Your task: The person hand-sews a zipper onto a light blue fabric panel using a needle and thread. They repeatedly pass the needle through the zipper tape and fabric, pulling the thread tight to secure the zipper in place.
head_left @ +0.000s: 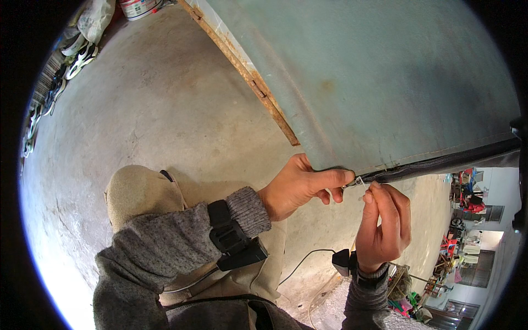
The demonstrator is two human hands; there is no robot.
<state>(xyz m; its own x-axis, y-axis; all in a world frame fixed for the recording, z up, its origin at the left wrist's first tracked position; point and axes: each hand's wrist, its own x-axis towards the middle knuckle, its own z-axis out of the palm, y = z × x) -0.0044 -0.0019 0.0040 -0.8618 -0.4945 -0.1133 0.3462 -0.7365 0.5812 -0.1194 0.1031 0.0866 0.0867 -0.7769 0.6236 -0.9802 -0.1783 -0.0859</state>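
Thin white strand [359, 180] looped between two sets of fingertips, beside black edging [434, 166]. Right hand [385, 223]: thumb and index together, pinching strand. Left hand [301, 184]: thumb and fingers clamped on corner of grey-green panel [385, 82]. Rusty strip [254, 87] beyond left fingers; concrete floor [165, 110] below.

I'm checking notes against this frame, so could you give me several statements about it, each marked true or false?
1. The left hand grips the grey-green sheet near a corner. True.
2. The right hand lies flat on the sheet. False: its fingers pinch a thin white strand.
3. A rusty metal strip runs beside the sheet's left edge. True.
4. The left sleeve is bright red. False: it is grey.
5. A black strap circles that sleeve. True.
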